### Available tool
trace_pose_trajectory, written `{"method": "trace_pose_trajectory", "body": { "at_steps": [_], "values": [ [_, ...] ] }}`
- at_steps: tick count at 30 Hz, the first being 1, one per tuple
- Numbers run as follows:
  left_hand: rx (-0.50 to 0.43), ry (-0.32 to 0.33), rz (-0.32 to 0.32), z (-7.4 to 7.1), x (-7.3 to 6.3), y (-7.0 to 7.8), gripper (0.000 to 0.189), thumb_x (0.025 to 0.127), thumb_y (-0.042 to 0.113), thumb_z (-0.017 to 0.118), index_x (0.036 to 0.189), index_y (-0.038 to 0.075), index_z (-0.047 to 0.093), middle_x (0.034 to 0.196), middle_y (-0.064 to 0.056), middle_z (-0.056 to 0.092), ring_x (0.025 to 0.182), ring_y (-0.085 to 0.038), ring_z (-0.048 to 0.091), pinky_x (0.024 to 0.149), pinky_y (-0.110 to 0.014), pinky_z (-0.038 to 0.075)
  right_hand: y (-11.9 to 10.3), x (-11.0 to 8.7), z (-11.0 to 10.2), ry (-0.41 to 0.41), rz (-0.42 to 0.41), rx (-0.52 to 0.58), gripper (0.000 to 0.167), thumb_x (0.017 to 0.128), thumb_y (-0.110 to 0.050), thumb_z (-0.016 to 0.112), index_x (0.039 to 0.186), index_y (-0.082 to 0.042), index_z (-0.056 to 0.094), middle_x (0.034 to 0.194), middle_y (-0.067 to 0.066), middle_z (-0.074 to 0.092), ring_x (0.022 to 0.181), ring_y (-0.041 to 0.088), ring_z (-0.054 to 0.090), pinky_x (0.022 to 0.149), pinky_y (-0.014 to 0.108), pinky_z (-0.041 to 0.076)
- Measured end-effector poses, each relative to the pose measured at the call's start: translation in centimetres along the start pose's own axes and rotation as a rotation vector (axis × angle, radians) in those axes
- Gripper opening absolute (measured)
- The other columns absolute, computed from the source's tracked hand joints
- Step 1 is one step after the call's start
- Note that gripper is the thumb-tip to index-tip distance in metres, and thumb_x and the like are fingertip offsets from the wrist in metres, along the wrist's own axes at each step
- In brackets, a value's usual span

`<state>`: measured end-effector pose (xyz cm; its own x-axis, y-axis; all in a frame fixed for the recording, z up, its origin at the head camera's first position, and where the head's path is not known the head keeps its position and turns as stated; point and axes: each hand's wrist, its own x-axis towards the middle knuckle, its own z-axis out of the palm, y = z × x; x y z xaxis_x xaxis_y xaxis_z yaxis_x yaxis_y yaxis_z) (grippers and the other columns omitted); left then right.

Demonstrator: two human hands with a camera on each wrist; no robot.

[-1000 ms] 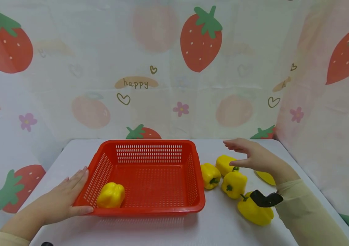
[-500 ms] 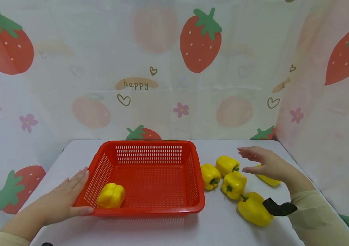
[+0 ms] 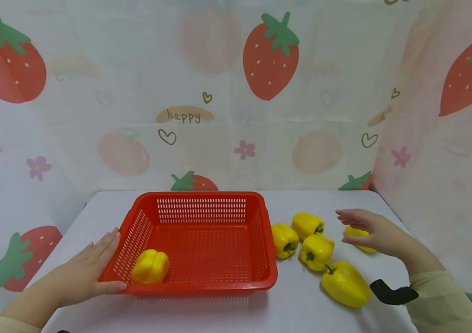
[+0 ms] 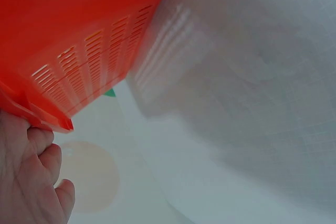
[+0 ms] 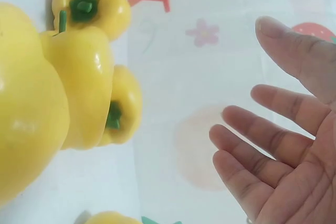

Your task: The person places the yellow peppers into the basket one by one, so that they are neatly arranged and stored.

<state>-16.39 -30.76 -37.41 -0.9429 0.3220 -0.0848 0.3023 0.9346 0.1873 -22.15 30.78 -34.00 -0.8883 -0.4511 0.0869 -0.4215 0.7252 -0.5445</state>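
Observation:
A red plastic basket [image 3: 211, 249] stands on the white table, with one yellow bell pepper [image 3: 150, 267] in its near left corner. My left hand [image 3: 83, 270] rests along the basket's left rim, fingers extended and thumb on the front corner; in the left wrist view, the fingers lie beside the basket's rim [image 4: 39, 114]. My right hand [image 3: 379, 233] hovers at the table's right side, fingers apart and holding nothing. Behind its fingers, a yellow bell pepper [image 3: 360, 237] is partly hidden. In the right wrist view, the empty palm [image 5: 294, 182] faces several yellow bell peppers.
Right of the basket lie more yellow bell peppers: one by the basket wall [image 3: 284, 240], one behind [image 3: 307, 225], one in the middle [image 3: 317, 252] and a larger one in front [image 3: 346, 284]. A strawberry-print cloth [image 3: 236, 92] encloses the table.
My right hand has moved rightward and a little nearer, away from the group of peppers, and stays without anything in it. My left hand and the basket have not moved.

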Motion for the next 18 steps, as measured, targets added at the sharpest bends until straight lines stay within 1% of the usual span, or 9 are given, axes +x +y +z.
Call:
{"method": "trace_pose_trajectory", "body": {
  "at_steps": [3,7,10,14,18],
  "values": [
    [0.000,-0.003,0.002,0.0,-0.1,0.0,0.113,0.068,0.071,0.057,0.146,0.003,0.012,0.148,-0.020,0.020,0.133,-0.037,0.020,0.102,-0.062,0.021,0.3,-0.3,0.2,0.006,0.023,0.010,0.061,0.081,-0.033,0.069,0.132,-0.007,0.046,0.122,0.011,0.056,0.111,0.028,0.054,0.094,0.043,0.041],
    [0.009,0.002,0.009,0.0,-0.1,0.0,0.112,0.069,0.071,0.056,0.146,0.003,0.012,0.148,-0.019,0.020,0.133,-0.036,0.021,0.102,-0.062,0.021,0.6,-0.9,0.4,-0.030,0.089,0.036,0.063,0.081,-0.038,0.067,0.133,-0.010,0.045,0.124,0.010,0.055,0.113,0.030,0.052,0.094,0.045,0.042],
    [0.012,0.006,0.013,0.0,-0.1,0.0,0.111,0.069,0.071,0.055,0.146,0.003,0.013,0.149,-0.019,0.020,0.133,-0.036,0.021,0.102,-0.062,0.022,0.9,-1.4,0.6,-0.060,0.110,0.063,0.062,0.082,-0.038,0.066,0.133,-0.010,0.045,0.124,0.011,0.054,0.114,0.033,0.051,0.093,0.045,0.043],
    [0.010,0.007,0.014,0.0,-0.1,0.0,0.111,0.069,0.071,0.055,0.146,0.003,0.014,0.149,-0.019,0.020,0.133,-0.036,0.021,0.102,-0.061,0.022,1.5,-2.1,0.9,-0.082,0.115,0.101,0.060,0.082,-0.035,0.067,0.132,-0.009,0.045,0.122,0.011,0.055,0.112,0.034,0.052,0.090,0.042,0.046],
    [0.009,0.003,0.011,0.0,0.0,0.0,0.111,0.069,0.071,0.056,0.146,0.003,0.013,0.149,-0.019,0.019,0.133,-0.036,0.021,0.102,-0.062,0.022,2.0,-2.5,1.3,-0.112,0.143,0.139,0.060,0.083,-0.034,0.066,0.133,-0.009,0.044,0.123,0.012,0.054,0.111,0.035,0.051,0.087,0.039,0.049]
  ]
}}
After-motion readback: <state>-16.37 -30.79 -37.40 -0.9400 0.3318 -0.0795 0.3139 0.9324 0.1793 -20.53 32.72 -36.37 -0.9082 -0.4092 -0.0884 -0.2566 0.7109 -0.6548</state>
